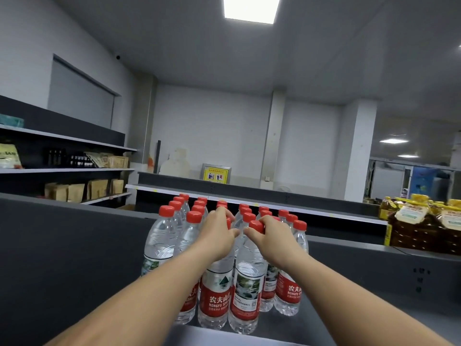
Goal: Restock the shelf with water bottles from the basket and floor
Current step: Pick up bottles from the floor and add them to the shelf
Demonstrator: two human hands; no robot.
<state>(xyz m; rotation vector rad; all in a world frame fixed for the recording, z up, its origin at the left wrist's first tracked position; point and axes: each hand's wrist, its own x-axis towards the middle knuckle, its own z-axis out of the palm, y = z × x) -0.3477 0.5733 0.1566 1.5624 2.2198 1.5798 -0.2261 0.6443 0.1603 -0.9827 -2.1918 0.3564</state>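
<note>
Our left hand (219,229) and right hand (270,233) close their fingers on two front water bottles (245,278) on the shelf (349,318); rows stand behind them. Basket and floor are unseen, so the remainder is unknown.

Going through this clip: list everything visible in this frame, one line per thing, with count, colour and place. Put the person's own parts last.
water bottles: about two dozen, clear with red caps and red labels, standing in rows on the grey shelf centre front
grey shelf: one, dark grey, across the foreground
oil jugs: several, amber with yellow tops, right edge
brown paper bags: about six, tan, lower shelf of the left rack
dark small bottles: a cluster, count unclear, middle shelf of the left rack
yellow sign: one, against the back wall
ceiling light: one large white panel, top centre
left hand: one, on a bottle's top, cap mostly hidden
right hand: one, gripping a front bottle's neck below its red cap
</note>
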